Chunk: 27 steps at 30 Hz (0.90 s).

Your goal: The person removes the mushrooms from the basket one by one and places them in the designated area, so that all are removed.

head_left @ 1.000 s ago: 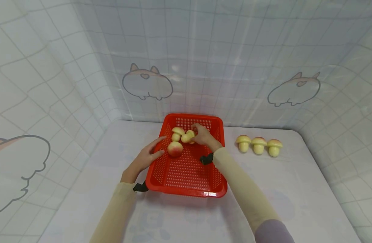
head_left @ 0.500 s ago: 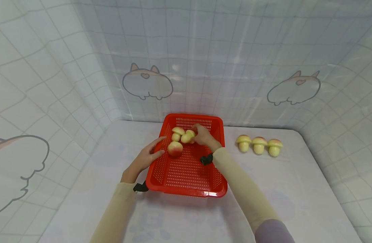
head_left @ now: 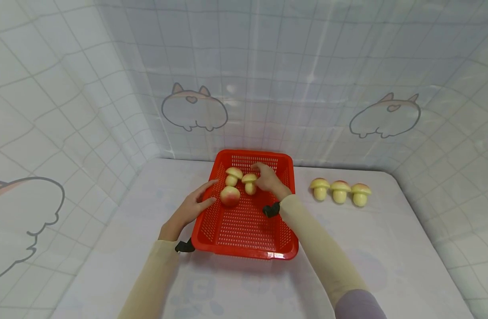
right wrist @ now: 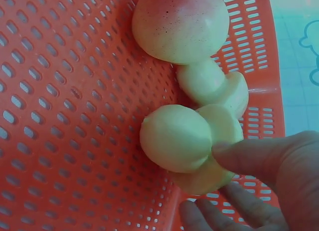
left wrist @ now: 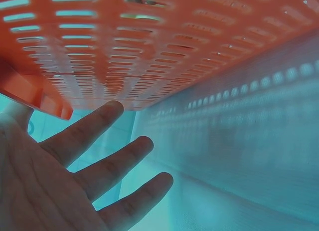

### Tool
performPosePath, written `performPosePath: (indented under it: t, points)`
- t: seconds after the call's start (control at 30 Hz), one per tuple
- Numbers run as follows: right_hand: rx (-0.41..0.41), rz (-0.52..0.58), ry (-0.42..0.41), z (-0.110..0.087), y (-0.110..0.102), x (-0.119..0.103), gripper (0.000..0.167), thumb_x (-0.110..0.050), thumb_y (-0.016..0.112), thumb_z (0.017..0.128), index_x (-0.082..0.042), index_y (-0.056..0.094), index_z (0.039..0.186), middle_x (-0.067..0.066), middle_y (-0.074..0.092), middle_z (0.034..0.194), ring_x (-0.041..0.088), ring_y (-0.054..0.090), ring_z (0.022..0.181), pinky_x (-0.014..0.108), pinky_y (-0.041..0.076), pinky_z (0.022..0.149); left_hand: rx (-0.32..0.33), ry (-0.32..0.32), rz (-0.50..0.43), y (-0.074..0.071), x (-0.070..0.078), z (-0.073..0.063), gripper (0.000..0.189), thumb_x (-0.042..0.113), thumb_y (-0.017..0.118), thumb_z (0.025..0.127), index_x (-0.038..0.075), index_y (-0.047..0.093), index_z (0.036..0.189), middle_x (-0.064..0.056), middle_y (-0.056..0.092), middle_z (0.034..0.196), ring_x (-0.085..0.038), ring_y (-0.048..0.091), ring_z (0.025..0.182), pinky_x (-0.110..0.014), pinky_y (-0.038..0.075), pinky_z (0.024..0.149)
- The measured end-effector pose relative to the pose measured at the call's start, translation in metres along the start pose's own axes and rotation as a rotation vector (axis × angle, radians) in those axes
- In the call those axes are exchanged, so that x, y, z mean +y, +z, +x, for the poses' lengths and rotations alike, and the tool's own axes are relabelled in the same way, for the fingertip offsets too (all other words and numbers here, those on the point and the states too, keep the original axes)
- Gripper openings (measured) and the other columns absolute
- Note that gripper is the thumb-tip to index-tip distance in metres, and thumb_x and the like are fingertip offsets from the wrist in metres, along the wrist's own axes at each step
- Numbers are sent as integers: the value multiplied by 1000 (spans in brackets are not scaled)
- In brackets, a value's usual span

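In the head view, my right hand point(head_left: 269, 180) reaches into the red plastic basket point(head_left: 248, 253). It holds a yellow toy mushroom point(head_left: 249, 185) by the cap; the right wrist view shows the thumb point(right wrist: 244, 158) against the cap, with the other fingers partly hidden behind it. A second mushroom point(head_left: 232, 176) lies just left of it, and a mushroom with its red-tinted cap up point(head_left: 230, 195) sits nearer me. Beside the basket's left rim is my left hand point(head_left: 191, 206), thumb and fingers extended. Its straight fingers point(left wrist: 119, 156) show outside the slotted wall in the left wrist view.
Three more toy mushrooms point(head_left: 339, 192) stand in a row on the white table point(head_left: 331, 248), right of the basket. Tiled-pattern sheeting point(head_left: 268, 110) rises behind the table and along both sides.
The mushroom at my right hand has turned: its stem pointed left and toward me before, and now points toward me with the cap behind. My left hand and the basket stay put.
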State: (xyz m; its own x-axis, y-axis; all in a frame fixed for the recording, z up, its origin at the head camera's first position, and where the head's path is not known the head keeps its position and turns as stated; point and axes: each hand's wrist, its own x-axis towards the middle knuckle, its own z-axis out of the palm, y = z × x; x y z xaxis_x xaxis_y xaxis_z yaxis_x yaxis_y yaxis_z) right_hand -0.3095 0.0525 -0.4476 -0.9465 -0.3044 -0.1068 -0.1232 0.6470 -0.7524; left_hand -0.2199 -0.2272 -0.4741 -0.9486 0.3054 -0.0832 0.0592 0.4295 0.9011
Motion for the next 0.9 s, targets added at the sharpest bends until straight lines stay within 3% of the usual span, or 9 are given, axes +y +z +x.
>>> performPosePath:
  t: [0.23, 0.53, 0.77, 0.9]
  points:
    - [-28, -35, 15, 0, 1, 3, 56, -8, 73, 93, -1, 51, 145, 20, 58, 140, 34, 56, 126, 46, 48, 110, -1, -4, -4, 1, 0, 0, 58, 28, 59, 105, 31, 38, 159, -20, 46, 154, -37, 63, 116, -48, 59, 94]
    - [-41, -58, 11, 3, 4, 5, 55, -14, 74, 94, 0, 53, 144, 19, 59, 141, 33, 56, 126, 45, 47, 110, -2, 3, 1, 0, -1, 2, 58, 28, 59, 105, 31, 38, 159, -20, 45, 155, -37, 63, 116, -49, 59, 94]
    - [-24, -32, 5, 0, 3, 5, 48, -28, 77, 93, -3, 62, 131, 15, 65, 126, 27, 59, 108, 42, 52, 97, 5, 2, 2, 1, -5, 5, 58, 30, 60, 105, 34, 39, 159, -19, 44, 156, -36, 62, 117, -48, 58, 95]
    - [-2, 14, -12, -3, 2, 3, 49, -34, 74, 94, -7, 63, 133, 14, 65, 126, 27, 59, 105, 40, 53, 91, 6, -5, -4, 1, -6, 5, 58, 30, 59, 105, 34, 39, 158, -20, 47, 153, -36, 64, 114, -47, 59, 93]
